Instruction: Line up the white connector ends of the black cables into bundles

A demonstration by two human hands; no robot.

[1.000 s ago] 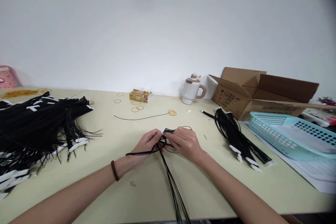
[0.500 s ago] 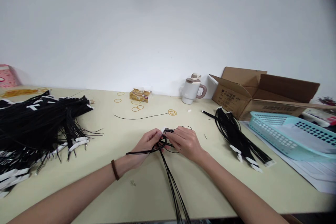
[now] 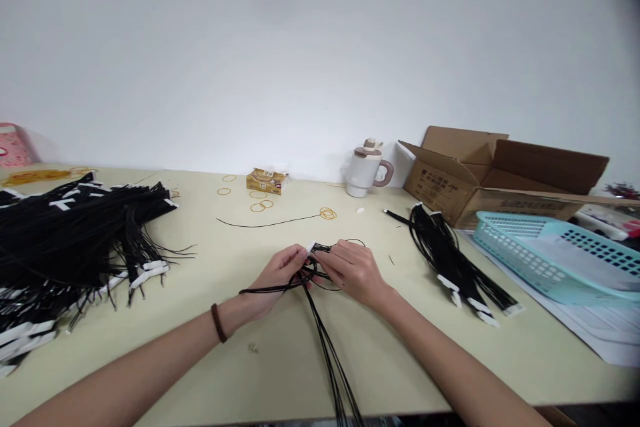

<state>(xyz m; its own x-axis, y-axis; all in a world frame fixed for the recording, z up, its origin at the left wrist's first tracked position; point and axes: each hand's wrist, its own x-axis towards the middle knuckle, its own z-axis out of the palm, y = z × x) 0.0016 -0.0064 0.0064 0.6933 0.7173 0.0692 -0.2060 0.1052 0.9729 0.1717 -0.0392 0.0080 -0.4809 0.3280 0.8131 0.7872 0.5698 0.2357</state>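
Thumb and fingers of my left hand (image 3: 277,277) pinch a white connector (image 3: 311,247) at the end of a black wire harness (image 3: 325,337). Just right of the connector, my right hand (image 3: 356,270) is closed on the harness's thin black wires, its fingertips partly hidden by the knuckles. The wires loop around between both hands, and their long ends hang down toward the table's front edge. A brown band circles my left wrist.
A big pile of black wire harnesses (image 3: 75,233) lies left; a smaller bundle (image 3: 445,253) lies right. Beyond are rubber bands (image 3: 327,213), a small yellow box (image 3: 267,181), a tumbler (image 3: 363,172), an open cardboard box (image 3: 443,190) and a turquoise basket (image 3: 520,267) on paper.
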